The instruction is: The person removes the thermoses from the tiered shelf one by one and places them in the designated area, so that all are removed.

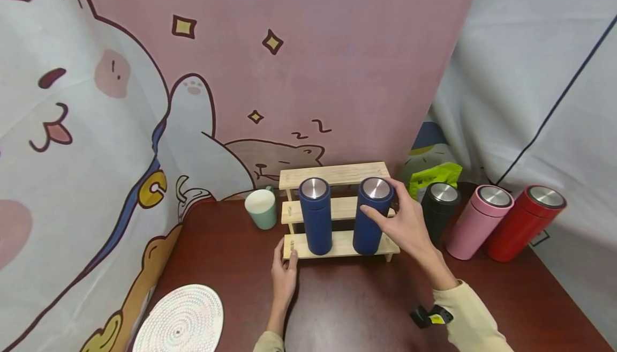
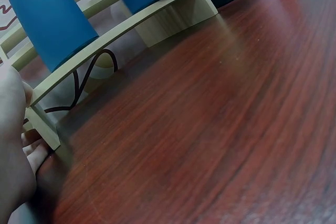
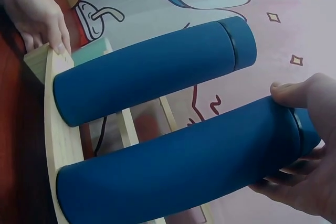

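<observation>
A three-tier wooden rack [image 1: 344, 239] stands on the table. Two blue thermos bottles with silver lids are upright on its lowest tier: the left bottle [image 1: 315, 223] and the right bottle [image 1: 370, 221]. My right hand [image 1: 408, 221] holds the right bottle near its top, thumb on one side and fingers around the other, as the right wrist view also shows. Its base [image 3: 79, 192] meets the lowest tier. At the rack's left end, my left hand [image 1: 283, 274] grips the lowest tier, thumb at the upper edge and fingers behind the leg [image 2: 44, 127].
Right of the rack stand a black bottle [image 1: 437, 215], a pink bottle [image 1: 477, 226] and a red bottle [image 1: 523, 229], with a green packet [image 1: 434, 175] behind. A mint mug [image 1: 262, 212] sits left of it. A round woven mat [image 1: 178, 322] lies front left.
</observation>
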Motion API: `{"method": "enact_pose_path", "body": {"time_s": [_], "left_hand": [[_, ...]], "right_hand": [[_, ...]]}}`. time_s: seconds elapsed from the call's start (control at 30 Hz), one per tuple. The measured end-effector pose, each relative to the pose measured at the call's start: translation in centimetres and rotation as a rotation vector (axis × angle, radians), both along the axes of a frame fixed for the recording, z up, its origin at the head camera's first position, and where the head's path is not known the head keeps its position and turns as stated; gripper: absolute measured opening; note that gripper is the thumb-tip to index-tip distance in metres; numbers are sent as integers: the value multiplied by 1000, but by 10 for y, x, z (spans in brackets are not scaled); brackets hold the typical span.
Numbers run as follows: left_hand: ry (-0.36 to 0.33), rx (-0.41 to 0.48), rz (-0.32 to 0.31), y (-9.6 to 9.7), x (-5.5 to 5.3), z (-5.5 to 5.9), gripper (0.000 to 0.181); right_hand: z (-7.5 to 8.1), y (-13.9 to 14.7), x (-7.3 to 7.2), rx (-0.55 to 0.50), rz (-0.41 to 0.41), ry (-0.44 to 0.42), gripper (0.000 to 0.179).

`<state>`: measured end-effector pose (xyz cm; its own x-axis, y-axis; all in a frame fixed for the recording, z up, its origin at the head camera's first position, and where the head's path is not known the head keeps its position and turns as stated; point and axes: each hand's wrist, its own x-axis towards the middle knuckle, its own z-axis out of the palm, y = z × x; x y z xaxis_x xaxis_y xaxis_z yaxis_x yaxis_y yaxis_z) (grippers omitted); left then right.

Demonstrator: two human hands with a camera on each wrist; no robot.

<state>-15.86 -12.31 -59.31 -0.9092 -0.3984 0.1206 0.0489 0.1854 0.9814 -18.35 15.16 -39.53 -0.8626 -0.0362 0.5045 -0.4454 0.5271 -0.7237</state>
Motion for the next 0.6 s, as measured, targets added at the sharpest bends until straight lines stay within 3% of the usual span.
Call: {"method": "enact_pose_path", "body": {"time_s": [0.23, 0.6], "left_hand": [[11, 0, 4, -1, 0, -1, 50], [8, 2, 3, 0, -1, -4, 51]], "right_hand": [[2, 16, 15, 37, -61, -38, 75], [1, 46, 39, 33, -151, 5, 75]]}}
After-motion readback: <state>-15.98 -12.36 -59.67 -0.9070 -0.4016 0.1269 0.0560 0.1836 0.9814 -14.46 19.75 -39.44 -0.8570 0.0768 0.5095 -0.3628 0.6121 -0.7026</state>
